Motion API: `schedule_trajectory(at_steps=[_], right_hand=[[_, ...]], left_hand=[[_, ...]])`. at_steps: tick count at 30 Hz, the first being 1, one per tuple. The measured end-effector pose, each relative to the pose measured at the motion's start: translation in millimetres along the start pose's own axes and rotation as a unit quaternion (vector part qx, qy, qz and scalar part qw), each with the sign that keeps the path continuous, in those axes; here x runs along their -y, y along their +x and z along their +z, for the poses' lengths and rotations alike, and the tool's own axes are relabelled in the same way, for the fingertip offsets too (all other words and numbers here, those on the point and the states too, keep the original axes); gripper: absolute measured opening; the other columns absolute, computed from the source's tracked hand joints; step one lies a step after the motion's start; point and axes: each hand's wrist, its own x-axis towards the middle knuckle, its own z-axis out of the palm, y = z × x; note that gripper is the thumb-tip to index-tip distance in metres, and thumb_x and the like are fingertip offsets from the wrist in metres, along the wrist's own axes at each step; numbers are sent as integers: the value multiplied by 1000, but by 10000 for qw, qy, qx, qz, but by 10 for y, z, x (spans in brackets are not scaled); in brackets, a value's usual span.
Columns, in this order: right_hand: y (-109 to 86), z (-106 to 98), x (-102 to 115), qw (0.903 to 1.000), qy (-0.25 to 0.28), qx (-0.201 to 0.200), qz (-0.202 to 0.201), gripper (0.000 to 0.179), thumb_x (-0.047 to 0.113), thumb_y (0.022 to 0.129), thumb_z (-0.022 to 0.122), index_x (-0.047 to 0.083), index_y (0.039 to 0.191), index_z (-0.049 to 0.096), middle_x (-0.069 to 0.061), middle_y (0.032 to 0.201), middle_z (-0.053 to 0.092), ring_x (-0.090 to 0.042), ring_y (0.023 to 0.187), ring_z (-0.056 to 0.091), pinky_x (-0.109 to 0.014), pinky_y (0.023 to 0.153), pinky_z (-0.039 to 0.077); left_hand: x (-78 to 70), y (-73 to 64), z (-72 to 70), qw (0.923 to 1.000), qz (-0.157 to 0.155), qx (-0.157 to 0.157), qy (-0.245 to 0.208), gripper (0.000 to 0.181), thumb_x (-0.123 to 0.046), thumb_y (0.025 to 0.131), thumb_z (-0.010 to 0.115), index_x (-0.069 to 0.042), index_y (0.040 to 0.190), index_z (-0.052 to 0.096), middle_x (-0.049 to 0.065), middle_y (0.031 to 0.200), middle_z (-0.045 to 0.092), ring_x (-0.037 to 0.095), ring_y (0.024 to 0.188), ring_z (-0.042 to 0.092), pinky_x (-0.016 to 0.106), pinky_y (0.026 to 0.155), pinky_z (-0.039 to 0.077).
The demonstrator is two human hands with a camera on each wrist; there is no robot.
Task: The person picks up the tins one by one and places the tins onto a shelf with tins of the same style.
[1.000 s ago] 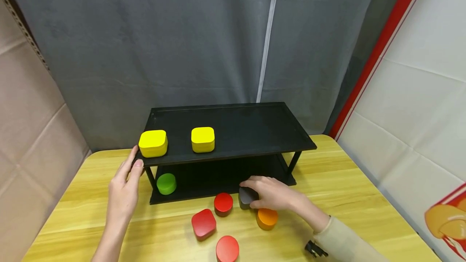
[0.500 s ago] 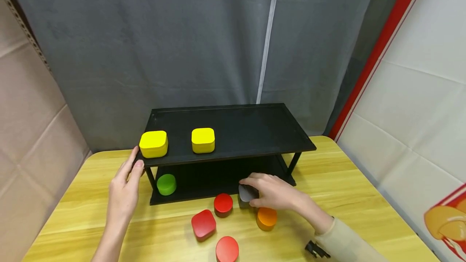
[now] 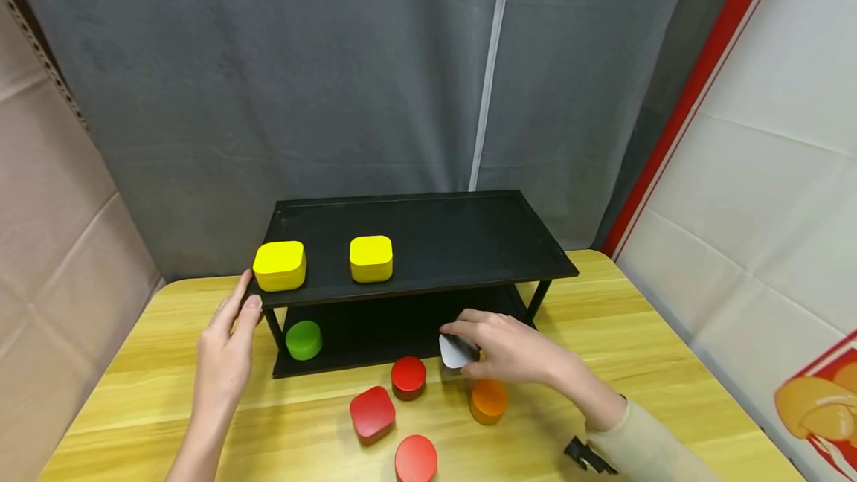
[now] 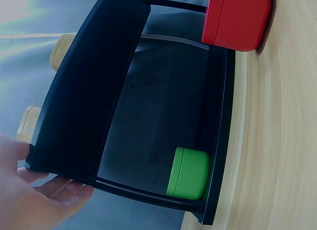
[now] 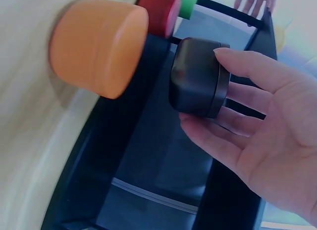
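Note:
My right hand (image 3: 509, 344) holds a small black lidded box (image 5: 199, 77) with rounded corners between thumb and fingers. In the head view the box's top catches the light, tilted, just in front of the lower tier of a black two-tier shelf (image 3: 442, 236). At the far left, my left hand (image 3: 224, 355) grips the shelf's front corner, thumb on top and fingers beneath in the left wrist view. Two yellow boxes (image 3: 371, 259) sit on the upper tier. A round green box (image 3: 304, 341) stands at the left of the lower tier.
On the wooden table (image 3: 643, 400), before the shelf, stand a round orange box (image 3: 489, 401), a small round dark-red box (image 3: 408, 378), a rounded-square red box (image 3: 372, 414) and a lighter round red one (image 3: 416, 460). A grey curtain (image 3: 301, 80) hangs behind.
The black box has come up slightly and tipped in my right hand, its top turning from dark to bright. My left hand keeps its hold on the shelf corner.

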Motion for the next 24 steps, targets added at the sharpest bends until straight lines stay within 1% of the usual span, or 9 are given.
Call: schedule_trajectory(at_steps=[6,12,19,24], right_hand=[[-59,-144,55,9998,6,-181,-95,50,23,89,77,18,137,66,4,123,66,-5,93,58,-18,79,54],[-94,-257,109,9994,-12,-330,-116,49,22,87,77,19,136,67,5,123,65,-5,93,59,-18,80,55],[-147,-389,166,9987,-66,-486,-152,50,23,87,77,21,135,67,7,124,64,-6,96,59,-20,81,55],[-178,-485,203,9979,-118,-613,-191,50,25,87,77,23,136,66,8,125,64,-6,96,59,-20,81,56]], left_hand=[[-4,0,3,10000,40,-30,-34,47,-47,109,43,-46,156,35,-8,167,36,27,149,44,-5,100,34],[9,-3,1,9999,73,-26,-66,47,-46,110,43,-45,156,35,-8,167,36,29,149,44,-7,99,34],[23,-1,-1,10000,71,21,-31,48,-46,110,42,-44,157,34,-8,167,35,28,151,40,-5,101,34],[19,1,-3,10000,47,30,7,48,-47,110,42,-45,157,33,-9,167,35,27,151,41,-2,105,34]])
